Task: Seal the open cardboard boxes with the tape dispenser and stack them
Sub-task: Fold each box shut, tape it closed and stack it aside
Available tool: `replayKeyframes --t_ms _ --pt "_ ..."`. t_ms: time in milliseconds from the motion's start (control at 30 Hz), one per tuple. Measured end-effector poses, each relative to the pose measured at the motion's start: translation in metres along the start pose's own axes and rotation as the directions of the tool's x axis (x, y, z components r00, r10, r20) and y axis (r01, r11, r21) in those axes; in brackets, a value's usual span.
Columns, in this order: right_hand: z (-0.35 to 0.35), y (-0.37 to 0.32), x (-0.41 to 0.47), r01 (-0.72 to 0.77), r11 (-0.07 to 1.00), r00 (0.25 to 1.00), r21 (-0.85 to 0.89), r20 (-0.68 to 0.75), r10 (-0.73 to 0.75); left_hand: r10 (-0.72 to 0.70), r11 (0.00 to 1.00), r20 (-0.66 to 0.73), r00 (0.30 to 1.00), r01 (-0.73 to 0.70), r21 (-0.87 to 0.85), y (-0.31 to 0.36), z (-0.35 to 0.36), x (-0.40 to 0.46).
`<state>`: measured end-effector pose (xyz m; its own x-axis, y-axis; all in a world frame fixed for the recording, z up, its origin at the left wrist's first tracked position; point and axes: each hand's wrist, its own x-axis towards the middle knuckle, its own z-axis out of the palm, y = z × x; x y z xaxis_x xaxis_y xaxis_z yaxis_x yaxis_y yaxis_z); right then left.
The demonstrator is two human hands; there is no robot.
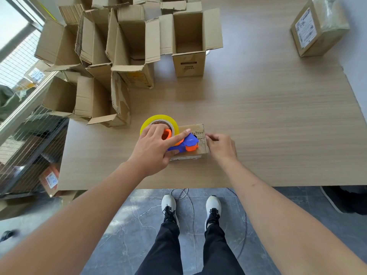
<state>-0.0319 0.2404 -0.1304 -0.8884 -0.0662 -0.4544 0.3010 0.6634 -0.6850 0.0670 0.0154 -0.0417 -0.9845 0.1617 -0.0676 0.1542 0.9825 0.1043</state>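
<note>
- Head view, looking down at a wood-grain desk (258, 116); person stands at its near edge.
- Small cardboard box (195, 153) lies flat near the desk's front edge, centre; clear tape shows on its top, esp. at the right end.
- Tape dispenser (188, 142), blue body w/ orange parts, rests on top of the small box; its yellow tape roll (158, 119) sits at the left end, overhanging the box.
- Left hand (156, 147) grips the dispenser from above: fingers curled round the handle area, index finger stretched out along the blue body twd the right.
- Right hand (222, 145) is at the box's right end, fingers drawn together in a pinch at the top edge, on the tape or the box edge; cannot tell which.
- Open boxes (111, 56), flaps up, crowd the desk's far-left part, several leaning on each other; one upright open box (188, 46) stands just right of the cluster, apart from the small box.
- Sealed box (319, 28) w/ a white label sits at the far-right corner, well apart from the rest.
- Below desk edge: grey marbled floor (139, 215), black trousers, white shoes (168, 205), thin cables.
- Left of the desk: wire-mesh rack (29, 135) holding parcels.
</note>
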Motion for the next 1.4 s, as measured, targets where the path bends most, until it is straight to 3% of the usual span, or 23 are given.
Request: replayKeyframes --t_ms 133,200,267,367,533,667,767,967,1133,1400 --pt "-0.006 -0.003 -0.009 -0.059 0.998 0.998 0.015 -0.036 0.060 0.014 1.000 -0.002 1.000 -0.014 0.007 0.000 0.001 0.000" --pt "-0.001 -0.011 -0.015 0.055 0.994 0.994 0.096 -0.098 -0.046 0.016 1.000 -0.015 1.000 -0.016 0.007 0.000 -0.001 0.000" --pt "0.007 -0.022 -0.023 0.184 0.937 0.980 0.298 -0.125 -0.153 0.014 1.000 -0.012 1.000 -0.014 0.006 0.001 -0.002 0.000" --pt "0.021 -0.023 -0.035 0.248 0.857 0.962 0.452 -0.013 -0.272 0.016 1.000 0.015 1.000 -0.016 0.008 0.002 -0.006 0.001" --pt "0.033 -0.020 -0.039 0.205 0.822 0.966 0.531 0.027 -0.259 0.049 0.998 0.095 0.994 -0.052 0.028 0.001 -0.023 0.009" --pt "0.034 -0.022 -0.042 0.238 0.839 0.964 0.490 -0.016 -0.264 0.093 0.995 0.156 0.983 -0.096 0.017 -0.002 -0.046 0.023" --pt "0.033 -0.023 -0.044 0.268 0.859 0.960 0.436 -0.042 -0.279 0.098 0.995 0.277 0.956 -0.085 -0.058 -0.001 -0.060 0.035" --pt "0.028 -0.023 -0.044 0.223 0.884 0.969 0.412 0.006 -0.248 0.128 0.983 0.389 0.912 -0.064 -0.174 -0.004 -0.067 0.042" --pt "0.029 -0.025 -0.042 0.227 0.888 0.965 0.399 0.029 -0.260 0.158 0.971 0.534 0.831 -0.033 -0.237 -0.011 -0.079 0.052" --pt "0.032 -0.027 -0.039 0.253 0.929 0.964 0.269 0.018 -0.267 0.134 0.974 0.639 0.757 0.017 -0.225 -0.027 -0.089 0.059"
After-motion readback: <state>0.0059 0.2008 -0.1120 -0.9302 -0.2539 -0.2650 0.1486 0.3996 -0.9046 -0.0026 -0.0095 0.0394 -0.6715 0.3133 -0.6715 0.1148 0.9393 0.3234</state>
